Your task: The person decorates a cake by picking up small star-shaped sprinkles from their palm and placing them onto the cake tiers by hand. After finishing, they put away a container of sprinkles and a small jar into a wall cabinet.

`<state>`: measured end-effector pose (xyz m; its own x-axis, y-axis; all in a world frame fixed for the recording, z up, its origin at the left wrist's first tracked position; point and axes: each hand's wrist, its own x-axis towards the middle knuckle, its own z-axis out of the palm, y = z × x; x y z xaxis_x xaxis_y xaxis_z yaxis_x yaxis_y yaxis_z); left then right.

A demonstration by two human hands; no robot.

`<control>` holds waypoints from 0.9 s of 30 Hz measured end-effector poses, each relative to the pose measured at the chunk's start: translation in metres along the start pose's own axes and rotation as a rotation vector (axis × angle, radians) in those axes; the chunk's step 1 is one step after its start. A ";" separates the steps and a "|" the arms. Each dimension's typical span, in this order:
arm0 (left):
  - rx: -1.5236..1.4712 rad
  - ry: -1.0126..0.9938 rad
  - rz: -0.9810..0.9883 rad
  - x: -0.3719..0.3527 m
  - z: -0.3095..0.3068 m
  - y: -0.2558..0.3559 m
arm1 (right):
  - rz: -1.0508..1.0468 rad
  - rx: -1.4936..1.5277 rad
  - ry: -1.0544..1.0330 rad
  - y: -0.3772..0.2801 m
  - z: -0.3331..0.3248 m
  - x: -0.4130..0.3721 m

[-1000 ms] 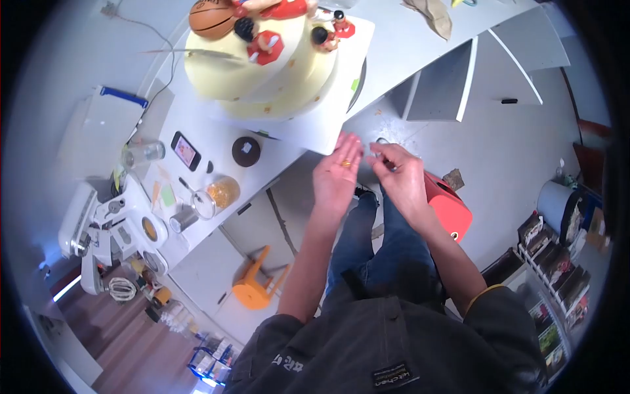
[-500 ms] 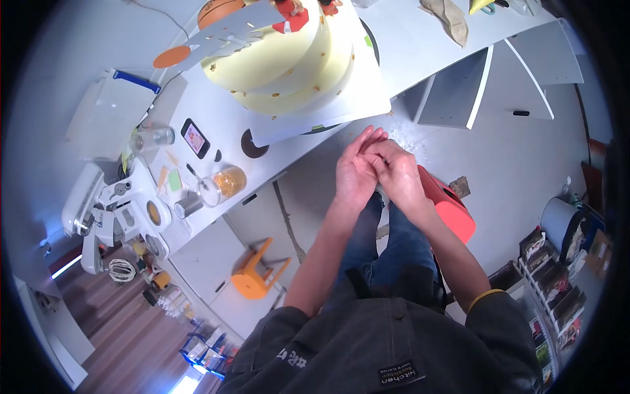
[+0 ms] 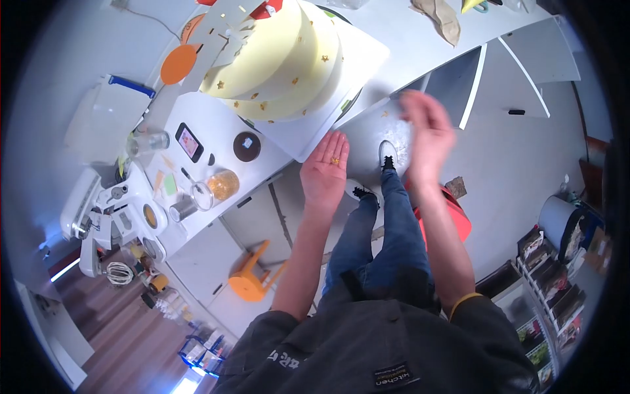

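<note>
My left hand (image 3: 323,174) is held palm up with its fingers stretched flat. Small gold pieces (image 3: 335,160) rest on its fingers. To the right, my right hand (image 3: 431,141) is raised and smeared by motion, apart from the left; whether its fingers hold anything cannot be made out. Just beyond my left fingertips stands a pale yellow tiered cake (image 3: 282,59) dotted with gold stars. It sits on a white square board (image 3: 361,56), with part of a dark-edged round stand showing beneath. An orange disc (image 3: 178,64) and cut-out decorations stick out on its left side.
On the white table lie a phone (image 3: 189,142), a dark round disc (image 3: 247,146) and a jar of gold bits (image 3: 223,185). A white stand mixer (image 3: 84,200) is farther left. An orange stool (image 3: 248,285) and a red stool (image 3: 453,220) stand on the floor.
My hands have parted: the left moved left and opened flat, the right rose to the right. The cake and its board have turned, and a board corner now points toward my left hand.
</note>
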<state>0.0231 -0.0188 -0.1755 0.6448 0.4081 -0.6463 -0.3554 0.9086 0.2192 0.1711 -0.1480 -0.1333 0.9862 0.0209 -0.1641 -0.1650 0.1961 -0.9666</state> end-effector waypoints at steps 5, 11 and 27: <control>0.017 0.016 -0.025 -0.001 0.005 -0.011 | 0.172 -0.313 -0.081 -0.026 0.028 -0.031; 0.164 0.002 -0.129 -0.014 -0.001 -0.027 | -0.047 -0.693 -0.608 0.022 -0.026 -0.076; 0.134 -0.071 -0.112 -0.017 -0.002 -0.022 | -0.471 -1.022 -0.820 0.022 -0.002 -0.080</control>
<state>0.0191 -0.0461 -0.1709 0.7229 0.3045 -0.6202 -0.1883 0.9505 0.2473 0.0882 -0.1468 -0.1418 0.6179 0.7856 0.0308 0.5958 -0.4424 -0.6703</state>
